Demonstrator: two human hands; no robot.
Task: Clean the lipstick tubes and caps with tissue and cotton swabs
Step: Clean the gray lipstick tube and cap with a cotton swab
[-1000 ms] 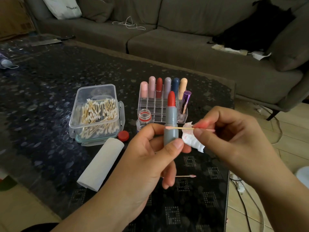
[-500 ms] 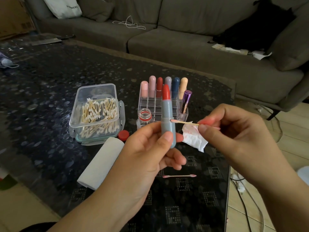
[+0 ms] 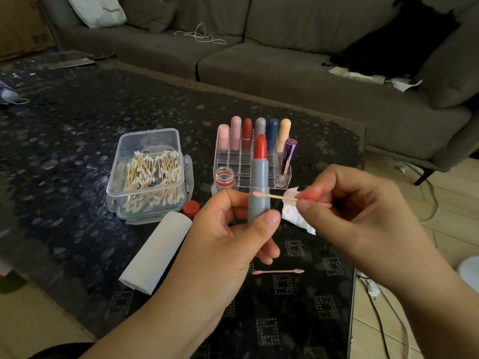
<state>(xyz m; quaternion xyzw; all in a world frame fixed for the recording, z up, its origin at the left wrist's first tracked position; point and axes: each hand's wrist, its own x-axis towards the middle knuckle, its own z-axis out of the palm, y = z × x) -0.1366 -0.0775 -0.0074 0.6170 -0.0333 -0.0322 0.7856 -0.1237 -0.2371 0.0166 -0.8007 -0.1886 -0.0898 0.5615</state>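
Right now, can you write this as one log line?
left hand: holds grey lipstick tube upright | right hand: pinches cotton swab, tip on tube

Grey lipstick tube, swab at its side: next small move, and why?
Probably rub the wooden cotton swab along the grey lipstick tube: the right hand pinches it with its pinkish tip at the barrel, while the left hand holds the tube upright.

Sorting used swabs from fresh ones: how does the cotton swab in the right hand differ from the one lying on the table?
The held swab is pinched by the right hand, its tip against the grey lipstick tube; the table swab lies loose. The held swab shows one pale pink tip, the table swab two. Both lie roughly level.
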